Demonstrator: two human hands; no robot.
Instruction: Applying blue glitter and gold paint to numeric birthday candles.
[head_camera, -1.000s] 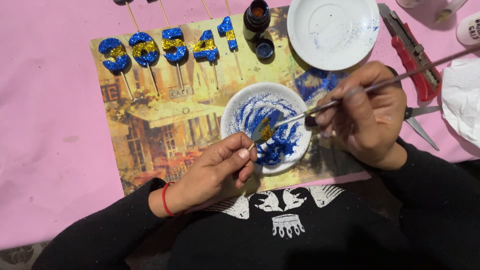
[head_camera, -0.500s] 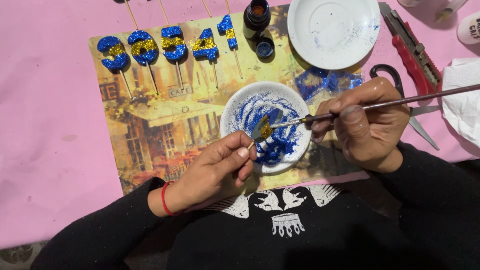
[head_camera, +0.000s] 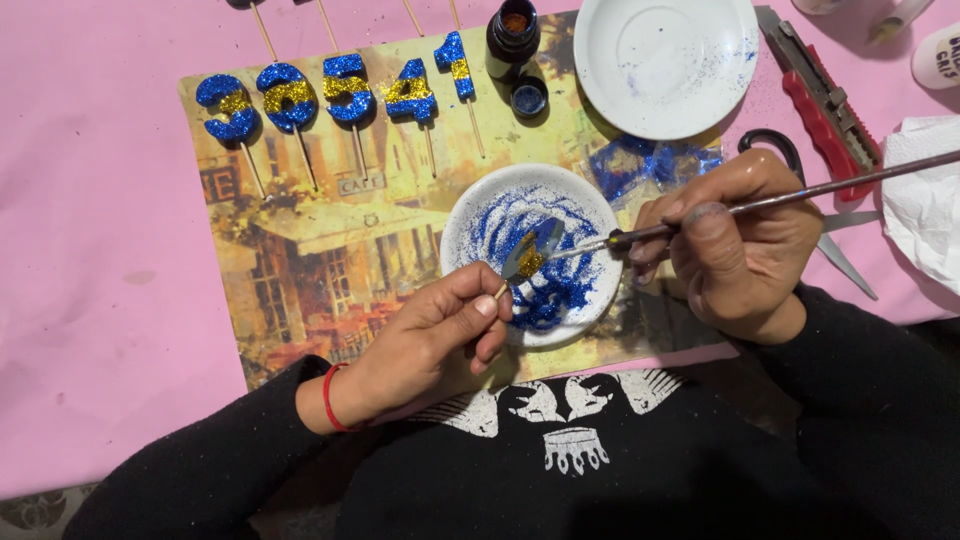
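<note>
I look down on my left hand, its fingers pinched shut on the thin wooden stick of a small shape, which I hold tilted over the little bowl, I judge so that any loose glitter drops back into it and not onto the mat. The shape sits near the middle of the bowl, above swirls of blue glitter, with a gold patch on it. My right hand, at three o'clock from the bowl, is closed around a long brush in a pen grip, thumb and forefinger tight on the shaft; its tip meets the gold patch on the shape. The picture mat under everything seems there to shield the pink cloth. At eleven o'clock from the bowl five finished glitter numbers lie in a row on their sticks, spaced apart, probably to dry untouched. At twelve o'clock stands a small dark bottle with its cap off beside it, and at one o'clock an empty white plate. Scissors and a red cutter lie beyond my right hand, within reach.
</note>
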